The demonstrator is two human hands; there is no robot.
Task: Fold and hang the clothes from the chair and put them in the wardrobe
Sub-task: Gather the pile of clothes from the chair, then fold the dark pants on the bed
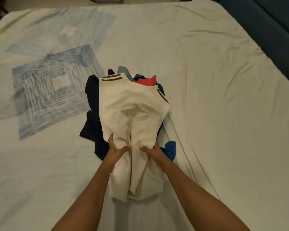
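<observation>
A cream shirt [133,104] with brown-striped sleeve cuffs lies on top of a pile of clothes in the middle of the bed [215,97]. My left hand [115,150] grips a bunch of the shirt's fabric on its left side. My right hand [153,151] grips the fabric on its right side, close beside the left. The shirt's near part hangs bunched between my forearms. Under it lie a dark navy garment [92,114], a blue garment [170,149] and a red garment [148,81].
The bed sheet is pale, with a blue square pattern [52,85] on the left and creases on the right. A dark blue upholstered edge [265,27] runs along the bed's far right. A grey object [107,0] sits beyond the bed's far edge.
</observation>
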